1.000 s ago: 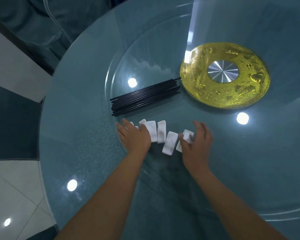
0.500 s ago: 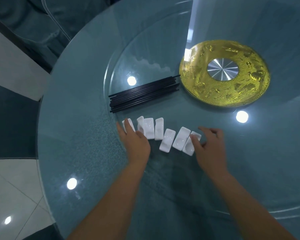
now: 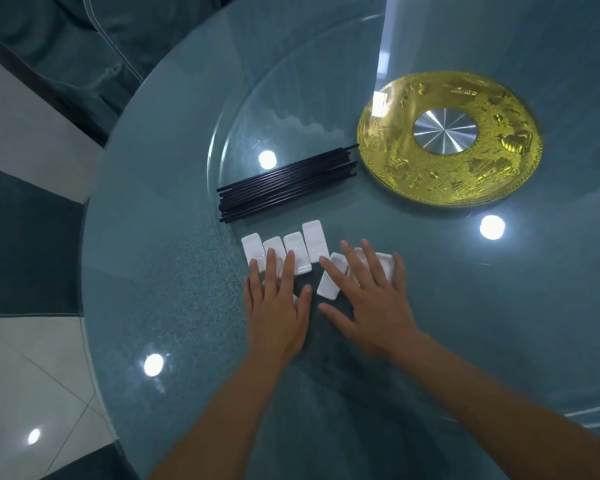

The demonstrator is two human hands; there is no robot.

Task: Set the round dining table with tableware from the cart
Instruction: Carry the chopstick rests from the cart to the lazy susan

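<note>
Several small white chopstick rests (image 3: 315,240) lie in a rough row on the glass top of the round table (image 3: 146,237). My left hand (image 3: 278,303) lies flat with straight fingers, its fingertips touching the left rests. My right hand (image 3: 368,296) is spread flat over the right rests and covers part of them; one rest (image 3: 329,282) shows tilted beside its index finger. A bundle of black chopsticks (image 3: 288,183) lies just beyond the rests.
A gold disc with a silver hub (image 3: 447,136) sits at the centre of the glass turntable. The table's left edge curves over tiled floor (image 3: 21,375). A dark upholstered seat (image 3: 66,46) stands at the upper left.
Both hands have flattened and come closer together over the rests. The right hand moved left from the row's end onto the right rests. The row has shifted.
</note>
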